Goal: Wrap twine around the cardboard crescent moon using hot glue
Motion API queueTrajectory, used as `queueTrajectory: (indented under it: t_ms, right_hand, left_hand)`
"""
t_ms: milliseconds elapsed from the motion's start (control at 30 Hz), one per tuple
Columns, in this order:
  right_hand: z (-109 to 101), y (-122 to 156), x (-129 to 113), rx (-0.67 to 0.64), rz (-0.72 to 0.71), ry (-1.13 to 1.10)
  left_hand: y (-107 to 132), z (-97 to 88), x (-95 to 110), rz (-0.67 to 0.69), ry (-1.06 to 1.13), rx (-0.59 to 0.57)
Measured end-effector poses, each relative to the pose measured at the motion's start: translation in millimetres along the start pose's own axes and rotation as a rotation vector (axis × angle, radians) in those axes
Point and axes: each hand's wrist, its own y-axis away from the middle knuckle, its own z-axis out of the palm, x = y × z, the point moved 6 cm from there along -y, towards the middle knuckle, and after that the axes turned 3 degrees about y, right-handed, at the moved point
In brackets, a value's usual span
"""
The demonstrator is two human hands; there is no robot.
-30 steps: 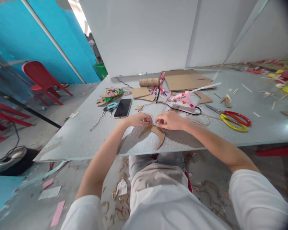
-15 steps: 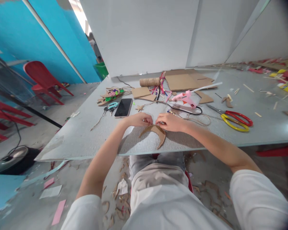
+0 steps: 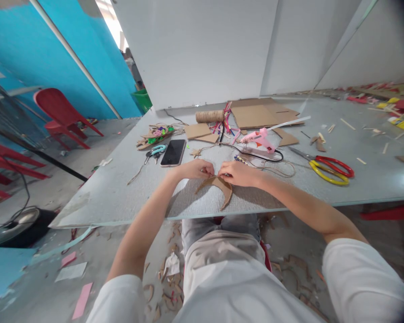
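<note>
– At the near edge of a grey table (image 3: 114, 204), working bare-handed over a cardboard crescent (image 3: 226, 190), seen lying with both tips toward the edge.

– Holding on how?

– Bending the fingers of the left hand (image 3: 203, 169) inward, almost meeting the thumb, at the crescent's upper rim. Bunching the fingertips of the right hand (image 3: 237, 173) just beside, at the same rim. Showing too small to tell: whether gripping the cardboard or something thin along it.

– Reading any labels nearby?

– Making out none on the pink glue gun (image 3: 261, 140) beyond the right hand, nor on the yellow-and-white bottle (image 3: 402, 124) at far right; appearing too small for that.

– Spotting containers?

– Seeing a green bin (image 3: 142, 100) past the table's far left corner, hiding its contents at this angle; likewise not revealing the bottle's.

– Noting anything else?

– Finding a phone (image 3: 173, 152) lying near the left wrist, twine (image 3: 209, 116) wound in a roll farther back, and red-and-yellow-handled scissors (image 3: 333, 169) resting well to the right.
</note>
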Motion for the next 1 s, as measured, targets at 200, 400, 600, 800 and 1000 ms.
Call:
queueTrajectory:
  t_ms: [200,400,600,800,1000]
  right_hand:
    - [0.6,0.4,0.2,-0.030,0.019,0.000]
    - [-3.5,1.0,0.3,-0.035,0.056,-0.040]
    - [-4.4,0.7,-3.3,-0.009,0.007,-0.010]
    - [-2.1,0.2,-3.5,0.001,-0.010,0.019]
    - [-1.1,-0.1,-4.7,-0.009,-0.021,0.051]
  left_hand:
    - [1.5,0.0,3.5,-0.032,0.001,0.006]
    - [9.5,4.9,7.9,-0.095,0.079,-0.107]
    - [5.3,5.2,10.0,-0.059,0.020,-0.089]
    - [4.1,5.4,12.8,-0.032,-0.025,-0.067]
    - [5.9,5.3,15.6,-0.024,-0.021,-0.073]
